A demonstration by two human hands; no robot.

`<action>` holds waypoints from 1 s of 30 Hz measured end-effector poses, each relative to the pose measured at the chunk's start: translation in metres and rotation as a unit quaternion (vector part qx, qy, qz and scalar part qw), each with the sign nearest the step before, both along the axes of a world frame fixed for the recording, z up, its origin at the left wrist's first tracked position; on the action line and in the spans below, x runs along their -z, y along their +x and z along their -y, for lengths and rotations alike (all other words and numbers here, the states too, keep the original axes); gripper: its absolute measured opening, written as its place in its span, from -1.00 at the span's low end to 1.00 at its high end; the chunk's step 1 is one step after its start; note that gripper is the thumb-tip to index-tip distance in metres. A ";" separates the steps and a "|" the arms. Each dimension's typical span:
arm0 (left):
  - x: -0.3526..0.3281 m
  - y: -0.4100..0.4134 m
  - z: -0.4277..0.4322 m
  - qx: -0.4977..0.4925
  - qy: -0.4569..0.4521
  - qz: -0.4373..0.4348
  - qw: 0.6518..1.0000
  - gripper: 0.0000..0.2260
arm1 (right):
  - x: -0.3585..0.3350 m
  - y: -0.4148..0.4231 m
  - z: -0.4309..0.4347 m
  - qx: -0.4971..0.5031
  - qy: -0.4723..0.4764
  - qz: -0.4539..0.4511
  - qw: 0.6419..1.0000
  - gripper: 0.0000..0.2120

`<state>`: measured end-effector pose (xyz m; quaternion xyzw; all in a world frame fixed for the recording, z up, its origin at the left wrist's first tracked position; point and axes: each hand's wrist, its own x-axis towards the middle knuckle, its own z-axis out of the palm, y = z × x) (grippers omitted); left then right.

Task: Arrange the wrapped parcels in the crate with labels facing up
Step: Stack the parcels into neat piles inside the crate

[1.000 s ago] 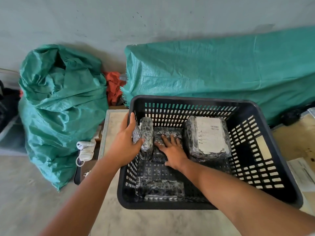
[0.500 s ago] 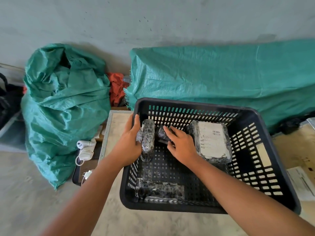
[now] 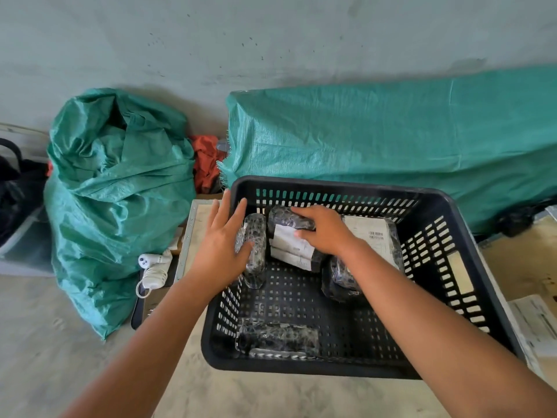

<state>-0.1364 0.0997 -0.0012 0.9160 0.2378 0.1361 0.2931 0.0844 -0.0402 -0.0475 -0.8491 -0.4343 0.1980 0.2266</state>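
Note:
A black slotted crate stands on the table. My right hand grips a black wrapped parcel at the crate's back, tilted, its white label showing toward me. My left hand, fingers spread, rests against a narrow parcel standing on edge by the left wall. A larger parcel lies at the back right with its barcode label up, partly hidden by my right arm. Another dark parcel lies along the front wall, no label visible.
A stuffed green sack stands left of the table, and a green tarp covers a long shape behind the crate. A white corded device lies by the table's left edge. Papers lie at right.
My right hand has lifted and turned the middle parcel, so its white label now shows. My left hand has loosened from the narrow parcel, with fingers now spread.

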 end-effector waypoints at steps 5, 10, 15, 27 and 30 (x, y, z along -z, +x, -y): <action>-0.016 0.042 0.002 0.085 -0.030 -0.001 0.996 -0.21 | -0.021 0.028 0.019 0.017 0.054 -0.104 0.993 -0.51; 0.014 0.082 0.001 0.115 -0.117 -0.154 0.974 -0.17 | -0.019 0.044 0.031 0.050 0.092 -0.188 0.976 -0.58; 0.030 0.097 -0.004 0.167 -0.165 -0.216 0.948 -0.09 | -0.008 0.055 0.029 0.063 0.097 -0.241 0.964 -0.64; 0.052 0.112 -0.013 0.115 -0.183 -0.159 0.963 -0.19 | 0.002 0.009 0.033 -0.034 -0.090 0.098 0.991 0.14; 0.056 0.114 -0.013 0.109 -0.172 -0.165 0.965 -0.20 | 0.016 -0.006 0.036 -0.039 -0.150 0.178 0.972 0.39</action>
